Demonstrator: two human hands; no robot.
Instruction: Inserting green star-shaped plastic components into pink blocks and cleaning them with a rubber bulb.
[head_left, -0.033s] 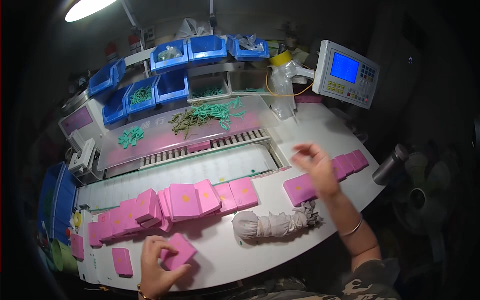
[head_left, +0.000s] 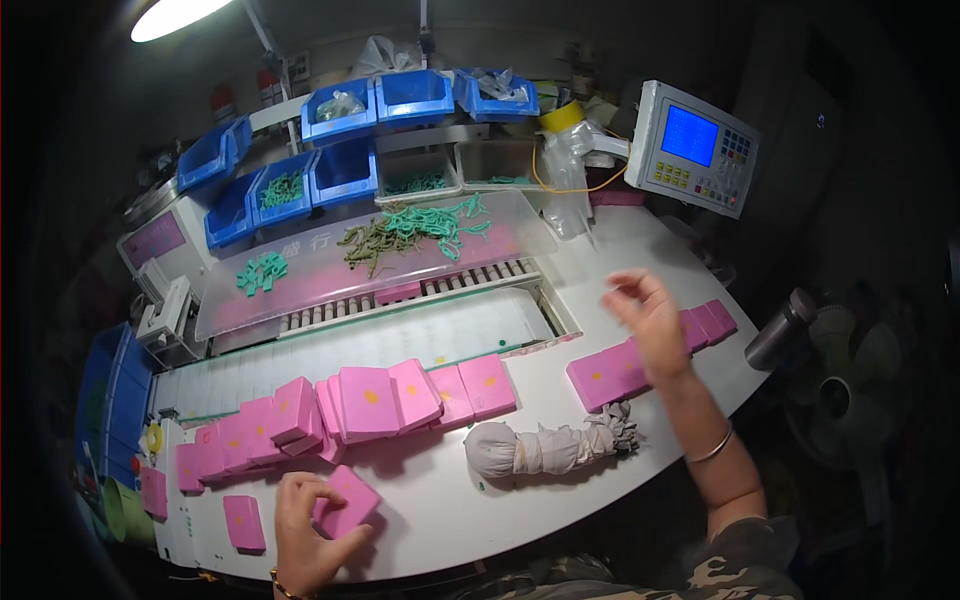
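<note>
Here the pink box (head_left: 345,502) lies tilted on the white table (head_left: 520,520), near its front edge, and the left hand (head_left: 312,528) grasps it: the fingers curl over its left edge and the thumb presses at its lower side. Compared with the other picture of this view, nothing differs; both hands and the box are at the same places (the two pictures seem to be the same moment).

Just left of this hand, another flat pink box (head_left: 244,522) lies alone on the table. Behind them a long row of pink boxes (head_left: 370,402) stretches across the table, some leaning on each other, each with a small yellow dot on top.

The right hand (head_left: 648,322) is raised above the table with loose, half-bent fingers, and it holds nothing. Under it a second row of boxes (head_left: 610,372) runs toward the right edge. Between the hands, a grey cloth bundle (head_left: 545,448) lies on the table.

Farther back there is a conveyor (head_left: 400,335), a clear tray (head_left: 300,300) with green parts (head_left: 425,225) on it, then blue bins (head_left: 345,172), and at the right a control panel (head_left: 700,148).
</note>
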